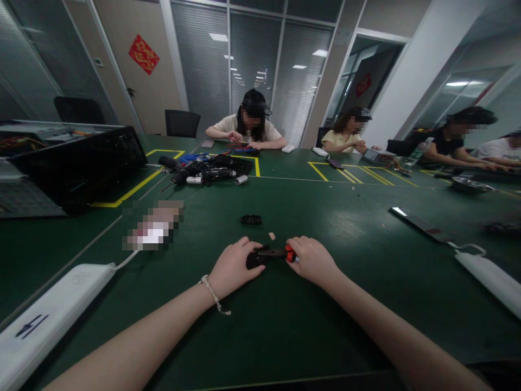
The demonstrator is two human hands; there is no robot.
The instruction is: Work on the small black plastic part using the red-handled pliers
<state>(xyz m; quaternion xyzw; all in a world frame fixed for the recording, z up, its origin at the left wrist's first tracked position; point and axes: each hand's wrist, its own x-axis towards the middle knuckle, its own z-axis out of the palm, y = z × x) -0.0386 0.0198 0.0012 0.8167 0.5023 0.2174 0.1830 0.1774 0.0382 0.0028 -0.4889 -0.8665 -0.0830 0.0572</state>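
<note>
My left hand (234, 266) is closed around a small black plastic part (256, 259) low over the green table. From the other side, my right hand (313, 259) grips pliers (273, 253) by their red handles, with the dark jaws reaching to the black part. Whether the jaws bite on it I cannot make out. Just beyond my hands lie a black oval housing piece (251, 219) and a small pale scrap (272, 235).
A heap of cables and black parts (207, 167) lies farther back, left of centre. At left stands a black computer case (81, 168). White power banks (61, 320) with phones flank me. Several people sit across the table (345, 326).
</note>
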